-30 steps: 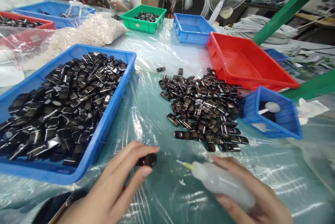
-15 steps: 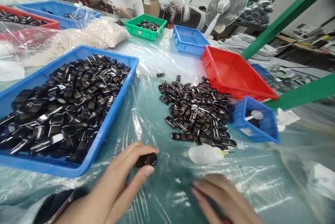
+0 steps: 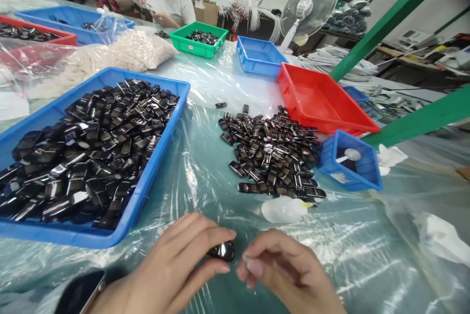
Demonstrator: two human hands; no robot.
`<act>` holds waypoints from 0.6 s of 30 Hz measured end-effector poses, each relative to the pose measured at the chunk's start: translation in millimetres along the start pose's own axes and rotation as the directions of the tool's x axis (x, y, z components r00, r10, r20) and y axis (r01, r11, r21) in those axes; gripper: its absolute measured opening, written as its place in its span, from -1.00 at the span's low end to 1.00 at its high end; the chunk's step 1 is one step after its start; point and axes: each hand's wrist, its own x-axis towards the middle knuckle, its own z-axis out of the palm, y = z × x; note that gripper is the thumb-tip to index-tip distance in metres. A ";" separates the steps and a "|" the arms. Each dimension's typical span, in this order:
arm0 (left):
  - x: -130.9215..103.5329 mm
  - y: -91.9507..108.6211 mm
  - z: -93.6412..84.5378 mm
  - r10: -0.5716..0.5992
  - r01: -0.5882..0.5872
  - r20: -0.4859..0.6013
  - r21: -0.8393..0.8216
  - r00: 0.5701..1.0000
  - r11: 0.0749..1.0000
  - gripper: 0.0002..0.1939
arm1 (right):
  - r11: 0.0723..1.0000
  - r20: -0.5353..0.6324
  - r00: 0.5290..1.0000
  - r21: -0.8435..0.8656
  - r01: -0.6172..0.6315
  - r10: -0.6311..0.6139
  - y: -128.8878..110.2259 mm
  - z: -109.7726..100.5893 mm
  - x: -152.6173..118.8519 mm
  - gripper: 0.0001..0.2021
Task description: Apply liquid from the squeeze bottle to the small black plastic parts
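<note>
The left hand (image 3: 172, 260) pinches a black piece (image 3: 225, 251); the right hand (image 3: 293, 267), just beside it, has fingertips nearly together, possibly empty; I cannot tell. The bottle (image 3: 282, 210) lies beyond the right hand. This looks like two-handed work at the piece's end, calling for a steady left pinch.

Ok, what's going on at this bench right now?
The left hand holds a glossy black piece between thumb and fingers. The right hand is close beside it, fingertips pinched together; whether they grip something small is unclear. A squeeze bottle lies on its side by a loose pile of similar pieces. More fill the large blue tray at left. Across the table, a person sits working.
</note>
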 end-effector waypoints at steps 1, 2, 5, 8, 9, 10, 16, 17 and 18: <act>-0.6 0.2 0.1 0.012 -0.012 0.009 0.007 1.000 1.000 -0.75 | 0.991 0.028 0.997 0.115 -0.071 0.068 -0.2 4.3 -0.3 -0.91; -1.1 0.5 -0.1 0.004 -0.005 0.027 0.012 1.000 1.000 -0.73 | 0.971 0.061 0.991 0.202 -0.126 0.116 -0.4 7.8 -0.2 -0.88; -0.8 0.8 -2.7 0.015 -0.017 0.060 0.021 0.998 1.000 -0.72 | 0.912 0.133 0.973 0.344 -0.224 0.189 -2.5 12.4 0.9 -0.86; 1.7 -0.1 -5.8 0.101 -0.103 0.052 0.038 0.994 0.994 -0.75 | 0.873 0.177 0.956 0.394 -0.287 0.234 -4.9 11.3 2.9 -0.86; 2.5 0.0 -6.1 0.120 -0.123 0.055 0.045 0.991 0.991 -0.75 | 0.870 0.193 0.953 0.397 -0.293 0.233 -4.2 10.7 4.1 -0.85; 3.0 0.7 -5.6 0.123 -0.127 0.058 0.059 0.991 0.990 -0.74 | 0.870 0.209 0.952 0.398 -0.291 0.223 -2.4 10.2 5.6 -0.83; -3.9 14.8 4.5 0.265 -0.220 -0.101 0.324 0.959 0.920 -0.71 | 0.936 0.322 0.941 0.286 -0.206 0.109 18.0 5.5 8.6 -0.67; -5.9 15.8 2.1 0.302 -0.220 -0.145 0.415 0.942 0.883 -0.73 | 0.977 0.299 0.953 0.187 -0.098 0.039 18.0 2.4 5.3 -0.69; -7.4 15.6 -3.1 0.330 -0.189 -0.202 0.508 0.922 0.840 -0.75 | 0.997 0.233 0.970 0.035 0.068 -0.075 16.1 -1.7 0.9 -0.74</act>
